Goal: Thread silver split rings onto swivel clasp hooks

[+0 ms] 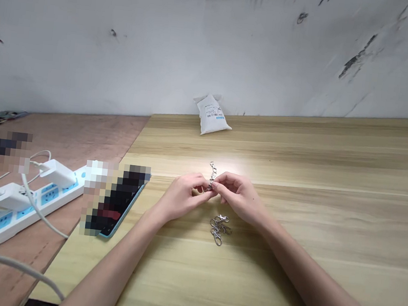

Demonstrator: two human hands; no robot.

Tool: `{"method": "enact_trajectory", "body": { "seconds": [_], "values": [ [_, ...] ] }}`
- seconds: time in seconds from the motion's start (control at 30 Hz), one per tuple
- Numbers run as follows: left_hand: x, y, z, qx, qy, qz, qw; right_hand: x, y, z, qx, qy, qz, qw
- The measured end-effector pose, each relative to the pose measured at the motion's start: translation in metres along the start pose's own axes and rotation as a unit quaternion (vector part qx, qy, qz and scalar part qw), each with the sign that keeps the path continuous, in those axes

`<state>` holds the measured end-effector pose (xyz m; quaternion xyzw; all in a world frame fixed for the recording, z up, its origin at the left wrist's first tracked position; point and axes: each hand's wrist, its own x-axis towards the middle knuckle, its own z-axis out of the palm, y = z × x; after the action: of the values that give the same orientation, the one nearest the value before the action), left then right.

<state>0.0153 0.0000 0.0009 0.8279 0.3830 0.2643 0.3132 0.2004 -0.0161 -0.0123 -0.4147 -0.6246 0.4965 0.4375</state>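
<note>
My left hand (187,195) and my right hand (238,194) meet over the middle of the table, fingertips closed together. Between them they pinch the near end of a chain of silver metal clasps (213,169), which stretches away from me along the wood. Fingers cover the exact link they grip. Closer to me, just below my hands, lies a small loose pile of silver lobster clasps (220,228).
A white labelled packet (213,117) leans near the wall at the back. On the left a phone (118,207) lies on the light wooden table (332,187). Beyond it, a white power strip (35,212) with plugged-in chargers and cables rests on a brownish surface.
</note>
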Motion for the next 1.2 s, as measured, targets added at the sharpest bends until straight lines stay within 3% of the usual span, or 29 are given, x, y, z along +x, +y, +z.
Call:
{"method": "enact_trajectory", "body": {
  "seconds": [1.2],
  "values": [
    [0.0007, 0.0024, -0.0032, 0.017, -0.013, -0.001, 1.0, -0.0018, 0.0016, 0.0011, -0.065, -0.014, -0.001, 0.998]
  ]
}}
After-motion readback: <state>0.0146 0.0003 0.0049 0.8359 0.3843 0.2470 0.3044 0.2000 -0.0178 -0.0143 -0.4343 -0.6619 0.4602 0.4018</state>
